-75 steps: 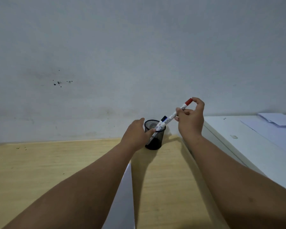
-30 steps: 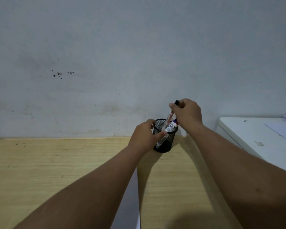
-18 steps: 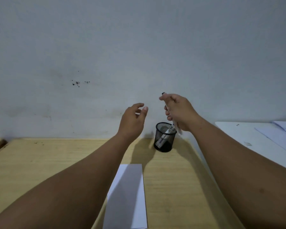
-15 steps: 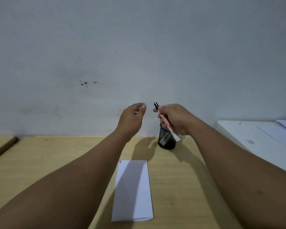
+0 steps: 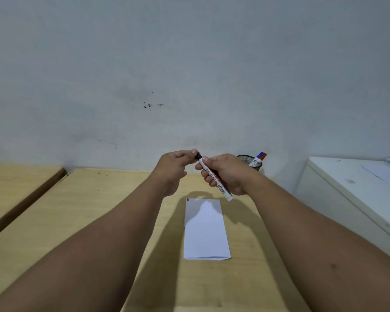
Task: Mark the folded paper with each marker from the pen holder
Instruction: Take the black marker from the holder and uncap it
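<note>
My right hand [image 5: 229, 174] grips the barrel of a white black-capped marker [image 5: 216, 181], held slanted above the far end of the folded paper [image 5: 205, 229]. My left hand [image 5: 173, 168] pinches the marker's black cap [image 5: 198, 156] with its fingertips. The paper lies flat on the wooden table [image 5: 83, 212], with small red and blue marks at its far left corner. The black mesh pen holder [image 5: 249, 161] stands by the wall, partly hidden behind my right hand, with a red and a blue marker [image 5: 260, 156] sticking out.
A white cabinet [image 5: 351, 192] with loose sheets of paper on top stands to the right of the table. A second wooden tabletop [image 5: 14, 188] lies at the left, separated by a gap. A grey wall runs behind.
My right hand dropped the red marker into the holder, drew out the black-capped one and carried it over the paper. My left hand let go of the holder and closed on the cap.
</note>
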